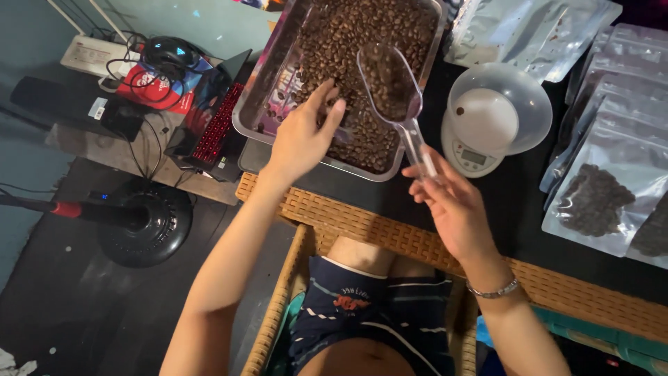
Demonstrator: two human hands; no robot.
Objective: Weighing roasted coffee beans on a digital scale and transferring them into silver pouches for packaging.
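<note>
1. One clear plastic scoop (pixel 391 83) hangs over the metal tray (pixel 252 104), its bowl part-filled with coffee beans (pixel 348 42) and tipped toward the far end of the tray.
2. Holding the scoop's handle is the right hand (pixel 452 209); thumb and fingertips pinch the end of the handle, while the other fingers are loosely spread.
3. Over the near side of the tray, the left hand (pixel 300 139) has its fingers curled down into the beans, touching them; whether it grips any beans cannot be told.
4. Right of the tray, a small white kitchen scale (pixel 473 157) carries a clear bowl (pixel 511 104) that holds a single bean or so.
5. Farther right lie clear pouches (pixel 612 160), the nearest ones with dark beans inside.
6. Along the near edge, a woven wicker rim (pixel 362 226) borders the dark table (pixel 515 209).
7. Left of the tray sit a laptop with red keys (pixel 219 125), cables and a black fan base (pixel 146 223) on the floor.
</note>
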